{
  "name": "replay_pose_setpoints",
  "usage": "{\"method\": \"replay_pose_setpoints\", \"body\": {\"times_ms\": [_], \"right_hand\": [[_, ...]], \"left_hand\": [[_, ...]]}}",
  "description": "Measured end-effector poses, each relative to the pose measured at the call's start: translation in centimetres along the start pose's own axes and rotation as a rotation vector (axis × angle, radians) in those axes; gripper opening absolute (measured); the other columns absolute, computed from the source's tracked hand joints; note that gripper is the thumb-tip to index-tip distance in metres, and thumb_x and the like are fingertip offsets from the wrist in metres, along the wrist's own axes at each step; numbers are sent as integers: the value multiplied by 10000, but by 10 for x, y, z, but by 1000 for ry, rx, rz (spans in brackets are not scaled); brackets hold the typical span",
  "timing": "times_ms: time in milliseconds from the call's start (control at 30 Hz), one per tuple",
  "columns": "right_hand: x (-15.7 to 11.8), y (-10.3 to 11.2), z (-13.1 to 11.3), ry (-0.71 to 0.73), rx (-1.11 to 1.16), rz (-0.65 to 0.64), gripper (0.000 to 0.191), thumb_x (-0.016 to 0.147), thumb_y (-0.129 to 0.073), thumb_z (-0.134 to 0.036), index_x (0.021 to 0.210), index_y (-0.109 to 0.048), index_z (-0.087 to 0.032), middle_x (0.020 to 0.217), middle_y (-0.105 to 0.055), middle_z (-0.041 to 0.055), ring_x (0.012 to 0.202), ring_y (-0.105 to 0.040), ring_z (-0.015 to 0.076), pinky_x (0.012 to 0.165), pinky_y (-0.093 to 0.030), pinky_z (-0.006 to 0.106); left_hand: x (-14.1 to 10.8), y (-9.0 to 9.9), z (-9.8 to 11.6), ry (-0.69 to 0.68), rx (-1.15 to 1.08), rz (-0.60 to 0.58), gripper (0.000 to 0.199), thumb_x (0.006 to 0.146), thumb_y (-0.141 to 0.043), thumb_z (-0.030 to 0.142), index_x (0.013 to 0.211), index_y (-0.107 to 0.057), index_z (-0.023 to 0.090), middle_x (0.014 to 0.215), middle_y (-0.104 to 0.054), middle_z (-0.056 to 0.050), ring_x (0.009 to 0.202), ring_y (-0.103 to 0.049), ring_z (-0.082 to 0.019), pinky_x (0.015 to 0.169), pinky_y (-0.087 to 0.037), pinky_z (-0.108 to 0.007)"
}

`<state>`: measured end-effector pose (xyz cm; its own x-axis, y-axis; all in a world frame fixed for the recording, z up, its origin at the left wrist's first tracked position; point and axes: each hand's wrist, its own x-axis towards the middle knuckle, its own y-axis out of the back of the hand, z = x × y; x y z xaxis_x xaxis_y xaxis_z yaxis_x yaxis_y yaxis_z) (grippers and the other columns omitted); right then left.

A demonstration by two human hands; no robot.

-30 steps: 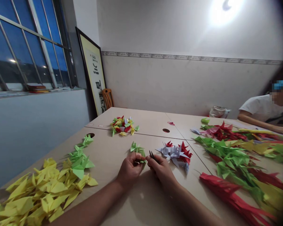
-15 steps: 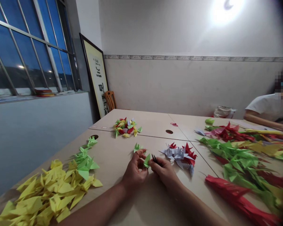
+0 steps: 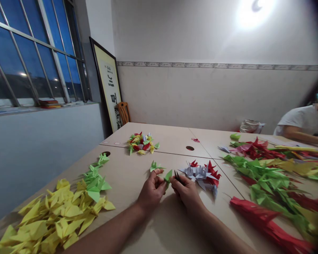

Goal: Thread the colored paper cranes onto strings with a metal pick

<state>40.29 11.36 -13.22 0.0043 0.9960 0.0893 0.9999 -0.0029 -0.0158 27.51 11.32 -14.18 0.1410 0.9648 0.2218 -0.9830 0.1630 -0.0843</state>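
Note:
Between the thumb and fingers of my left hand (image 3: 151, 190) is a small green folded-paper crane (image 3: 168, 176), one pointed part sticking up. My right hand (image 3: 187, 192) is closed around dark tweezers (image 3: 177, 175), their two tips pointing up and away from me. The tips are just right of the held crane, with a small gap between. Another green paper crane (image 3: 154, 166) lies on the table directly beyond my left fingers. Beyond my right hand sits a cluster of pale lavender cranes (image 3: 199, 173) with red cranes (image 3: 214, 173) beside it.
Yellow cranes (image 3: 58, 215) are heaped at the near left, with green cranes (image 3: 94, 181) behind. A mixed-colour cluster (image 3: 141, 143) stands farther back. Green paper pieces (image 3: 265, 176) and a red bundle (image 3: 265, 220) cover the right side. A person (image 3: 298, 121) sits at far right.
My left fingers have turned the green crane so its point stands more upright. My right hand, with the tweezers, has shifted slightly right, away from it. The person at right has leaned over.

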Motion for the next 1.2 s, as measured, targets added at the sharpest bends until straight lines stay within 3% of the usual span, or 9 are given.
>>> {"method": "replay_pose_setpoints", "body": {"times_ms": [100,333,467,667,933,1200], "right_hand": [[-1,-1,-1,-8,9,8,314,622,-603,-465,618,-526,-161,443,-390,-72,359,-301,50,330,-226,182],[1,-2,-1,-45,1,21,330,608,-605,-472,667,-561,-150,457,-420,-68,353,-334,51,329,-232,179],[2,0,0,-55,-4,15,337,596,-611,-472,670,-576,-146,447,-429,-66,351,-346,54,326,-238,180],[2,-1,1,-52,-4,7,277,633,-587,-432,655,-563,-157,457,-412,-70,356,-335,52,330,-227,177],[3,-1,3,-45,-20,-32,250,647,-572,-409,655,-563,-159,463,-412,-68,360,-327,54,335,-215,180],[5,-1,9,-23,-51,-57,253,674,-553,-406,650,-548,-154,476,-409,-62,364,-312,50,338,-216,179]], "left_hand": [[-1,-1,4,-8,-10,12,397,697,-593,324,1029,-446,162,588,-457,52,501,-443,-64,500,-375,-189],[12,12,4,-10,-116,375,432,658,-608,287,1022,-403,174,666,-523,34,488,-474,-56,479,-383,-183],[16,19,1,41,-170,474,486,611,-640,285,1029,-408,199,714,-547,25,526,-523,-63,512,-403,-186],[15,18,3,70,-213,481,488,571,-669,282,994,-439,203,723,-564,28,548,-537,-62,544,-415,-190],[16,18,5,125,-202,419,443,611,-583,143,1016,-412,194,872,-579,-33,602,-580,-85,579,-434,-214],[17,18,2,82,-95,369,365,604,-550,140,954,-451,171,706,-508,35,520,-525,-66,490,-393,-182]]}}
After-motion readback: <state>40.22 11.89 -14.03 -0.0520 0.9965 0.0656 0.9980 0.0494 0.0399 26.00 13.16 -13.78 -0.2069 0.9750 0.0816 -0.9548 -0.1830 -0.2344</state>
